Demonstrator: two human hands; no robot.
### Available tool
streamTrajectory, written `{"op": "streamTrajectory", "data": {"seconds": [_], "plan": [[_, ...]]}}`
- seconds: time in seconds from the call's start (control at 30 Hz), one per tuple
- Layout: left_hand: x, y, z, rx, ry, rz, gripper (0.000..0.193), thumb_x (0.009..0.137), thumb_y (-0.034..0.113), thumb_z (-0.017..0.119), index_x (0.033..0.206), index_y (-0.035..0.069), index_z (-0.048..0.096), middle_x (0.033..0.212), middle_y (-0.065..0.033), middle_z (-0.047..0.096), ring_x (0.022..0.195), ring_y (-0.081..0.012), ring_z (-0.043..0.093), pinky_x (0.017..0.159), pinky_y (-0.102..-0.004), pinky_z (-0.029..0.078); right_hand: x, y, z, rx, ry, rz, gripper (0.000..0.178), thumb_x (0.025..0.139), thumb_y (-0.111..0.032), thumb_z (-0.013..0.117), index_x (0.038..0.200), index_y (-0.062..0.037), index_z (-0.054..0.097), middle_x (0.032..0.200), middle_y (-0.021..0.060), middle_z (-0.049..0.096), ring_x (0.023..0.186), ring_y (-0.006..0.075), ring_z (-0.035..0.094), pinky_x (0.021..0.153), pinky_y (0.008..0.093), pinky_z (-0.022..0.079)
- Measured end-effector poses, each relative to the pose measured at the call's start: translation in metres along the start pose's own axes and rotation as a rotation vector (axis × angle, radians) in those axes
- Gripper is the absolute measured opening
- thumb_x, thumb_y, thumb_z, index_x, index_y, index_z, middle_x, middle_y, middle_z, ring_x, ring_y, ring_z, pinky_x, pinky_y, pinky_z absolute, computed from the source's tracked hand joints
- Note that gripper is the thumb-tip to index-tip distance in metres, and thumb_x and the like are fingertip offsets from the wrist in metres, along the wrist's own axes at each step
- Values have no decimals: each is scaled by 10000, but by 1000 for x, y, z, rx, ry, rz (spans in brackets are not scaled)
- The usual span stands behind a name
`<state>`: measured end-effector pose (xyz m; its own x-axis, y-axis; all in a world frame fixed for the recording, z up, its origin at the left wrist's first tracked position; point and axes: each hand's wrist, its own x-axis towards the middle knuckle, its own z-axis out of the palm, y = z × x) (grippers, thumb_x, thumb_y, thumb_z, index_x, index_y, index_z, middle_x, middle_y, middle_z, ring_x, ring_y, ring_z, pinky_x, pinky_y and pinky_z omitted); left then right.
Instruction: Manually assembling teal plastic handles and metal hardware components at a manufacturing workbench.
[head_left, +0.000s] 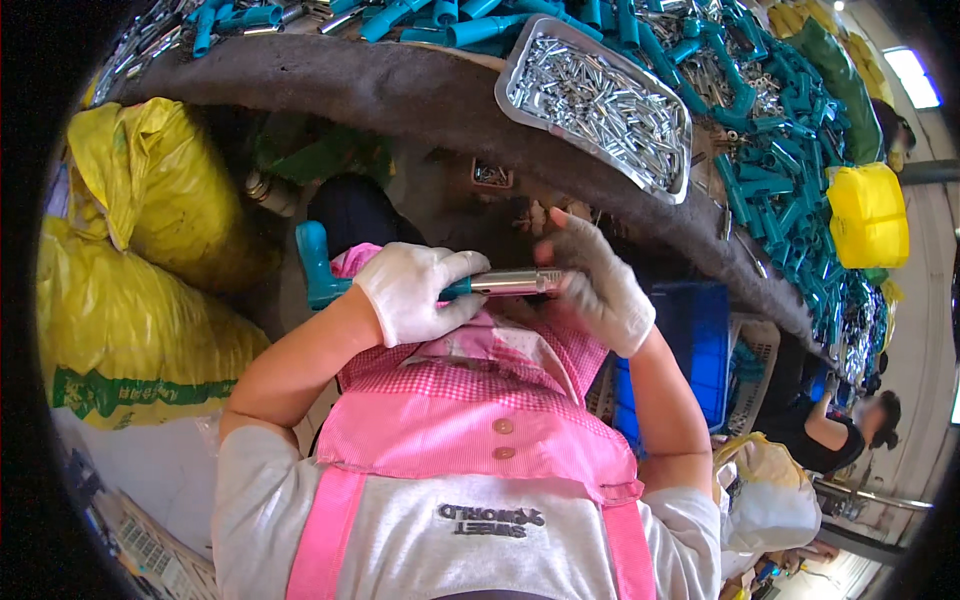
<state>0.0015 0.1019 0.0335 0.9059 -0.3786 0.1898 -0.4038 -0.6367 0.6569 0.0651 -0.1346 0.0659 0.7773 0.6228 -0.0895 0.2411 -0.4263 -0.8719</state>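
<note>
In front of my waist, my left hand [425, 292] wears a white glove and is closed around a teal-handled metal tube [515, 283]. Its bent teal grip [318, 268] sticks out to the left of my wrist, and the silver shaft points right. My right hand [603, 285], in a greyish-white glove with bare fingertips, is at the shaft's right end. Its fingers are smeared by motion, with one stretched upward; whether they grip the end or something small there cannot be made out.
Beyond my hands, a grey-covered bench [400, 95] carries a metal tray [598, 112] of small silver pins and heaps of teal handles [775, 190]. Yellow sacks [150, 310] stand at left. A blue crate [690, 345] is by my right forearm. Another person [835, 430] sits far right.
</note>
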Motion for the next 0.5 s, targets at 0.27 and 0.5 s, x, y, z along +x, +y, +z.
{"op": "streamTrajectory", "data": {"seconds": [0.27,0.5], "plan": [[2,6,-5,-40,-140,-81,329,781,299,583,1020,73,587,781,-166,634,701,-342,612,625,-421,490,-9,5,2,-128,-48,-108,471,869,-103,553,1307,-28,396,905,70,593,767,119,567,695,249,476],[3,7,-6,-163,-221,-167,328,793,319,577,1017,80,586,791,-168,632,710,-350,608,630,-423,488,-9,21,3,147,-77,-178,346,864,-213,597,1104,28,534,977,74,540,683,100,559,567,207,444]]}}
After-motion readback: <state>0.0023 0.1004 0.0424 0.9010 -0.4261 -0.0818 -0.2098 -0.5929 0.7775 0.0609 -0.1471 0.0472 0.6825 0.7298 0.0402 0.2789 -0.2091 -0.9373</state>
